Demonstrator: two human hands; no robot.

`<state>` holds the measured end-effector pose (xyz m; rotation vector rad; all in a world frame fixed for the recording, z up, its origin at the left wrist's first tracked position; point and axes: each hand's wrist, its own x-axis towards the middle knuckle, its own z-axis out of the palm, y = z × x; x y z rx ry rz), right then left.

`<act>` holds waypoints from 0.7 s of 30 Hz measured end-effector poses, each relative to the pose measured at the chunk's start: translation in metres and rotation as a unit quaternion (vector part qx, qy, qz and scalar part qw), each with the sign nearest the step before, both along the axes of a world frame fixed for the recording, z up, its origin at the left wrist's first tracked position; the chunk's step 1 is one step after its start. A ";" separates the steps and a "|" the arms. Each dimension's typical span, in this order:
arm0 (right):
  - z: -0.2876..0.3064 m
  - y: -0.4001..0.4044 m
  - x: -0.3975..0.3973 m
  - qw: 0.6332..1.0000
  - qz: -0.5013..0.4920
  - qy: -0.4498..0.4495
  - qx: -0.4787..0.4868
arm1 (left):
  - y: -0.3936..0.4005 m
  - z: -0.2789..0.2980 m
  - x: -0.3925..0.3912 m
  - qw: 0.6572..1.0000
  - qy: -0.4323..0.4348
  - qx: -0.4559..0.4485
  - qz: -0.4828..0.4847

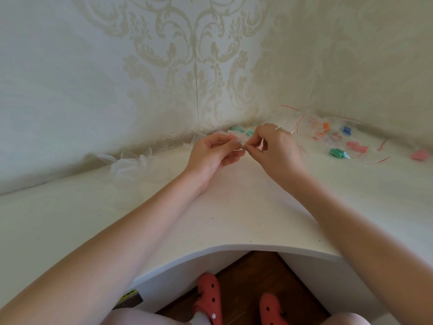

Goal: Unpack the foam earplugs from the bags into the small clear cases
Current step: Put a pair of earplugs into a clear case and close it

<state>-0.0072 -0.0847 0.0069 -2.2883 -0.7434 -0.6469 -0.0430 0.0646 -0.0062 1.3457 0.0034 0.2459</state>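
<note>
Earplug bag (236, 140), seemingly clear plastic, is what we are seeing pinched between the left hand (214, 153) and right hand (276, 146), both hovering above the white counter (234, 207).

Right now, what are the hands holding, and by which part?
Both hands pinch one small clear bag above the counter: left hand at its left side, right hand at its right edge with thumb and fingertips. Its contents cannot be told.
</note>
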 end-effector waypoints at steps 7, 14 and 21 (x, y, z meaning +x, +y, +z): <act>-0.004 -0.001 0.008 0.998 0.038 0.045 0.022 | -0.003 -0.001 -0.001 0.999 -0.011 0.046 0.015; -0.004 -0.002 0.007 0.990 0.075 0.098 0.072 | -0.005 -0.002 0.000 0.987 -0.024 0.156 0.037; -0.009 0.003 0.004 0.993 0.097 0.059 0.020 | -0.010 -0.002 -0.005 0.965 -0.043 0.254 0.058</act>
